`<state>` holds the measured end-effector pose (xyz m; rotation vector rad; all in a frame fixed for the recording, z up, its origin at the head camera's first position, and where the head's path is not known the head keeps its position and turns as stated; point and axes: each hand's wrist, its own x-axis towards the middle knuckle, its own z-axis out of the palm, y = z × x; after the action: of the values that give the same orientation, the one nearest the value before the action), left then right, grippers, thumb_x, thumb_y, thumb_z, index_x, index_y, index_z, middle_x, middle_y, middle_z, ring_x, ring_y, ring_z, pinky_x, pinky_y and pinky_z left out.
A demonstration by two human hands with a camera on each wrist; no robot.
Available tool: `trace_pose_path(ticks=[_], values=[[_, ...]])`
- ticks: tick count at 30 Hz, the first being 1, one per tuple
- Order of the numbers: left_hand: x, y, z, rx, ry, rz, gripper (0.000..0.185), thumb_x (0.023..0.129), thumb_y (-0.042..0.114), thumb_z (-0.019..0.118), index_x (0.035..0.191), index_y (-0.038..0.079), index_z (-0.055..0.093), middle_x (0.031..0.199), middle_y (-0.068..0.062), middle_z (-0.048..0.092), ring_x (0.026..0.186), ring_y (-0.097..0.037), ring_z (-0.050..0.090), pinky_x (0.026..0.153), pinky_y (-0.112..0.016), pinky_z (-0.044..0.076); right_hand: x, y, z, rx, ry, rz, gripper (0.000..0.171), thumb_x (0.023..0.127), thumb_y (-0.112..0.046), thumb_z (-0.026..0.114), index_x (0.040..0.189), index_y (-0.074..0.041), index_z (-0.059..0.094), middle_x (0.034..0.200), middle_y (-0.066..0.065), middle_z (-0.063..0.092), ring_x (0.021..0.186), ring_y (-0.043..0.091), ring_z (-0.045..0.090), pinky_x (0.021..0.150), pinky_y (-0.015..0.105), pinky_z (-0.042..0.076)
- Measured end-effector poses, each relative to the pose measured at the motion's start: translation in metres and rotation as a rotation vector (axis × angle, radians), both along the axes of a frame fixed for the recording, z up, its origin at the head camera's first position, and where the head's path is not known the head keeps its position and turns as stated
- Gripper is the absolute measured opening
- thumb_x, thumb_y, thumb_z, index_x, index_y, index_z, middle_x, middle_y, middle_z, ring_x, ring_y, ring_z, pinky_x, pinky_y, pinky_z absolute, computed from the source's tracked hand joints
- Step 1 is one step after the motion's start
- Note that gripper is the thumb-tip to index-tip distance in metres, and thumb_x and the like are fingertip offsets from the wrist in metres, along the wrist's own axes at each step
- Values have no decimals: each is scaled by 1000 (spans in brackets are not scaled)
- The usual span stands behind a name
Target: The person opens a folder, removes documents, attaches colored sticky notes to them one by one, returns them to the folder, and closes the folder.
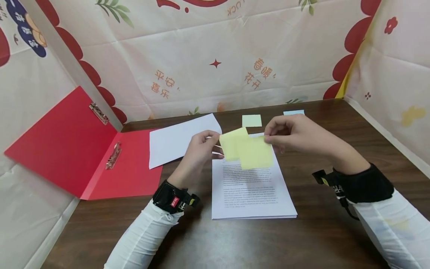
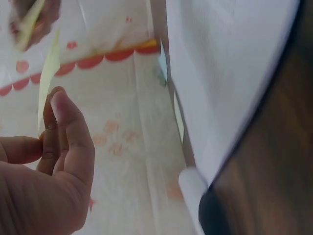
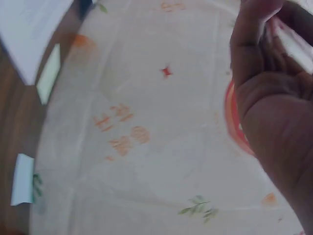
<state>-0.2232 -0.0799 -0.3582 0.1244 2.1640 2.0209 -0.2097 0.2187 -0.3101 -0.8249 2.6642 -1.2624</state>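
Note:
Above a stack of printed paper (image 1: 250, 194), my left hand (image 1: 201, 147) pinches a yellow sticky note (image 1: 229, 145) between thumb and fingers. My right hand (image 1: 293, 132) pinches a second yellow sticky note (image 1: 256, 153) by its upper right corner. From the head the second note overlaps the first; in the left wrist view the left hand's note (image 2: 47, 81) and the right hand's note (image 2: 30, 22) are apart. The right wrist view shows the right hand (image 3: 274, 88), but its note is out of sight there.
An open red folder (image 1: 134, 179) with metal clips lies at the left, one cover leaning up. A white sheet (image 1: 181, 142) overlaps it. Behind the stack are a pale green sticky note (image 1: 252, 120) and a blue one (image 1: 293, 112). Patterned cloth (image 1: 208, 45) walls the table.

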Motion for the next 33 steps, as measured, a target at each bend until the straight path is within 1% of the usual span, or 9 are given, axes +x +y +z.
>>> trace_pose_path(ticks=[2,4,8,12,14,21,24,27,33], values=[[-4,-7,3,-38,4,43,24,113,23,53,121,3,65,110,-13,74,82,-21,73,79,-35,66,-8,4,-5,6,-106,-78,19,101,-22,76,111,-7,70,88,12,72,73,24,69,68,32,63],[-8,-13,6,-59,4,76,24,113,22,54,120,3,66,109,-14,74,80,-20,73,79,-36,66,-18,3,-15,18,-198,-123,21,102,-20,74,113,-3,69,90,13,71,76,24,71,70,33,64],[-13,-22,7,-87,-3,114,24,112,22,55,119,2,67,108,-14,74,76,-19,74,83,-42,67,-31,-10,-42,77,-327,-97,18,102,-12,70,112,3,68,91,11,70,77,21,71,72,33,64],[-13,-23,8,-104,-14,112,24,112,22,56,120,3,67,108,-14,74,74,-19,75,88,-47,66,-32,-28,-64,160,-386,-62,12,101,-9,70,105,2,69,87,10,69,73,18,68,70,33,63],[-13,-22,8,-116,-17,107,24,112,23,56,121,3,67,108,-15,74,74,-19,74,87,-45,67,-28,-36,-70,226,-361,-85,11,100,-10,71,100,1,69,83,10,69,70,17,67,67,31,62],[-14,-18,9,-130,-25,101,25,112,24,57,120,4,67,111,-16,74,74,-20,71,74,-32,65,-18,-53,-76,470,-135,-183,17,99,-9,71,83,-4,66,71,7,64,58,15,62,55,23,49],[-13,-18,8,-136,-33,99,24,112,25,57,119,4,67,112,-17,73,74,-20,70,72,-30,64,-15,-55,-77,512,-94,-194,20,98,-9,70,79,-5,65,68,6,62,55,13,60,53,22,45],[-13,-17,7,-141,-38,98,24,112,24,57,119,3,67,112,-16,72,74,-20,70,72,-30,64,-15,-56,-78,518,-76,-201,21,99,-8,69,79,-4,64,68,7,62,54,13,59,52,21,45],[-11,-15,7,-143,-44,94,24,112,25,57,120,4,67,112,-17,73,75,-21,69,71,-29,63,-18,-56,-78,546,-53,-235,15,99,-9,67,88,2,70,76,10,67,59,16,61,53,22,45]])
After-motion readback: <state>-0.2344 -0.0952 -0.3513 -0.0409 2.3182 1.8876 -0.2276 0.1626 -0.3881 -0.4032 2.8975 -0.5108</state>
